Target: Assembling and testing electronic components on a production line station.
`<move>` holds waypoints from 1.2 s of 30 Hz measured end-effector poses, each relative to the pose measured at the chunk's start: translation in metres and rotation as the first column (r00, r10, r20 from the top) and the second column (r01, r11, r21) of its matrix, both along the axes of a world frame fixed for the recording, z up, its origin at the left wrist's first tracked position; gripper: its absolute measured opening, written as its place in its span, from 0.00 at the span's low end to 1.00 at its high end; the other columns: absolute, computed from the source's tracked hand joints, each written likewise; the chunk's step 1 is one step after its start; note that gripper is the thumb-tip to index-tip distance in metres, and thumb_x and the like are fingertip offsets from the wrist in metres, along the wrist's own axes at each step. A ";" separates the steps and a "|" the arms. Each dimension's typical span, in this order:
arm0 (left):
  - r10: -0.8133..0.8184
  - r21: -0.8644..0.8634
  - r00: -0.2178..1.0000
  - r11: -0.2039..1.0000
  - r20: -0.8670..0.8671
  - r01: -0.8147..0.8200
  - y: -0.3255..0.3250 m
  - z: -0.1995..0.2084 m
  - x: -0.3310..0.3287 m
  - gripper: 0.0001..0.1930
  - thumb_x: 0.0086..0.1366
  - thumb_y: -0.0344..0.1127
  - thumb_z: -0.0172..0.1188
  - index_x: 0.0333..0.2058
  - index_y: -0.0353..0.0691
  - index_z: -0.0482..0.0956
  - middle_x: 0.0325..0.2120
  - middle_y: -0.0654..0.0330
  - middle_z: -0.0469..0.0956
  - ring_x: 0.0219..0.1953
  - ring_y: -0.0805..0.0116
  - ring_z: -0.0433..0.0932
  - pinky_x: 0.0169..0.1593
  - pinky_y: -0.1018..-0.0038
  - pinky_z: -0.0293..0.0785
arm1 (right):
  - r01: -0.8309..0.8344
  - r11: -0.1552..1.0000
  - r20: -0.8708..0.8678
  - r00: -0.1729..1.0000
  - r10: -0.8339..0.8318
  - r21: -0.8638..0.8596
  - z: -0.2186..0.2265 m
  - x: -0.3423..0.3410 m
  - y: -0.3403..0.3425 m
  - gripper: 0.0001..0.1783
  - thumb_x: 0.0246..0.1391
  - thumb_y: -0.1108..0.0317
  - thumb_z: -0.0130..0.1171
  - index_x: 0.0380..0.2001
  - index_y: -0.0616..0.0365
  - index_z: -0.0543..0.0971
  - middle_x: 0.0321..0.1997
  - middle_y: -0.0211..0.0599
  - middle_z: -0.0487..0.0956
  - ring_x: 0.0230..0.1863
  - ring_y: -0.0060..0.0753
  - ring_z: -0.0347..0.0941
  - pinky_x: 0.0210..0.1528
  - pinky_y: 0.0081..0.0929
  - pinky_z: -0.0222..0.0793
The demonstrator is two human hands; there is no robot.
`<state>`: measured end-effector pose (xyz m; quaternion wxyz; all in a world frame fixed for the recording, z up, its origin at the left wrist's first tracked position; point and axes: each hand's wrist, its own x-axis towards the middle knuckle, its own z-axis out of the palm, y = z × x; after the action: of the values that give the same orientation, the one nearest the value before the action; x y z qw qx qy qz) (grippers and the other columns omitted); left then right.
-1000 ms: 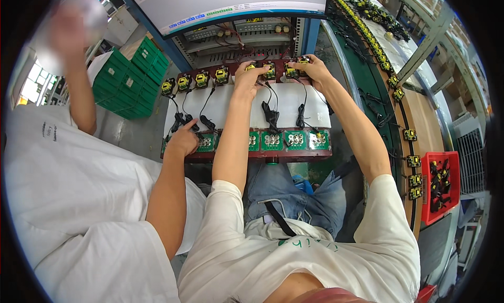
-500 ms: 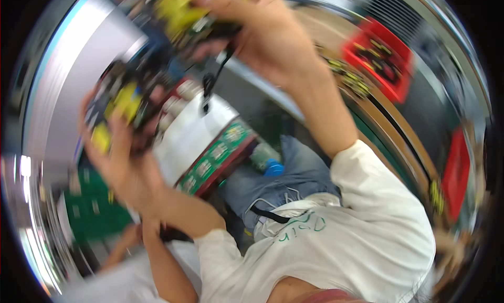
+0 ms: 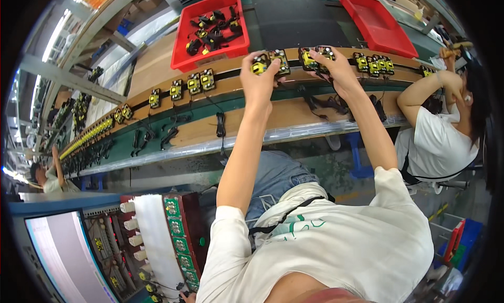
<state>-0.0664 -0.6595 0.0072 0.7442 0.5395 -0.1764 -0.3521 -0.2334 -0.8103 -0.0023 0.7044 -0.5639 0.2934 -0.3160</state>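
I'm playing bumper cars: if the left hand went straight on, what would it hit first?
The left hand probably meets the dark panel between the red bins; its height is unclear, so it might pass over.

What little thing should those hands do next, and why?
Maybe the left hand and right hand should gently set their circuit boards on the brown strip and let go: similar boards sit in line on both sides. I can't tell whether the held ones touch it already.
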 end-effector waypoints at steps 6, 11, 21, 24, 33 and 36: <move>-0.326 0.565 0.810 0.825 0.488 -0.009 -0.058 -0.024 0.012 0.19 0.75 0.44 0.63 0.55 0.36 0.76 0.38 0.48 0.85 0.32 0.53 0.88 0.30 0.68 0.82 | -0.037 0.994 -0.453 0.891 -0.014 -0.103 -0.009 0.014 -0.044 0.29 0.66 0.53 0.71 0.56 0.64 0.75 0.46 0.47 0.83 0.32 0.26 0.81 0.33 0.17 0.82; -0.560 0.623 0.285 0.631 0.778 -0.462 -0.056 -0.031 0.030 0.22 0.78 0.53 0.56 0.53 0.38 0.78 0.34 0.40 0.87 0.34 0.43 0.89 0.34 0.54 0.83 | -0.486 0.725 -0.829 0.519 -0.211 -0.488 -0.010 0.023 -0.079 0.45 0.69 0.32 0.55 0.64 0.68 0.72 0.51 0.59 0.85 0.39 0.49 0.86 0.48 0.43 0.82; 0.014 0.143 0.231 0.750 0.973 -0.645 0.092 -0.024 0.115 0.10 0.71 0.34 0.59 0.45 0.39 0.84 0.36 0.45 0.84 0.35 0.43 0.84 0.39 0.51 0.80 | -0.562 0.596 -0.800 0.540 -0.261 -0.573 -0.003 0.006 -0.078 0.36 0.74 0.42 0.51 0.65 0.64 0.79 0.47 0.54 0.88 0.46 0.53 0.83 0.51 0.38 0.77; 0.050 0.200 0.269 0.542 0.962 -0.816 0.147 -0.024 0.198 0.14 0.72 0.36 0.59 0.51 0.38 0.85 0.41 0.42 0.83 0.40 0.41 0.83 0.45 0.53 0.80 | -0.574 0.572 -0.794 0.548 -0.264 -0.586 -0.027 -0.002 -0.109 0.33 0.73 0.43 0.52 0.61 0.63 0.81 0.47 0.54 0.88 0.45 0.56 0.83 0.50 0.42 0.77; -0.277 0.612 0.569 0.557 0.774 -0.561 0.178 -0.031 0.283 0.24 0.71 0.47 0.63 0.59 0.41 0.84 0.42 0.47 0.88 0.40 0.53 0.86 0.46 0.63 0.80 | -0.135 0.598 -0.387 0.866 -0.316 -0.790 0.009 0.044 -0.032 0.20 0.73 0.55 0.59 0.56 0.58 0.84 0.41 0.38 0.86 0.38 0.31 0.78 0.41 0.28 0.73; -0.279 0.620 0.628 0.661 0.726 -0.423 0.154 -0.016 0.254 0.22 0.68 0.49 0.67 0.52 0.38 0.89 0.37 0.47 0.89 0.41 0.49 0.87 0.47 0.62 0.82 | -0.347 0.741 -0.488 0.872 0.029 -0.575 0.020 0.098 0.041 0.26 0.73 0.51 0.59 0.65 0.56 0.78 0.39 0.35 0.86 0.34 0.29 0.77 0.39 0.28 0.72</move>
<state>0.1873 -0.5052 -0.0084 0.3177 0.8973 -0.2929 -0.0906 -0.1356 -0.7690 0.0174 0.4079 -0.8557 0.2601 -0.1836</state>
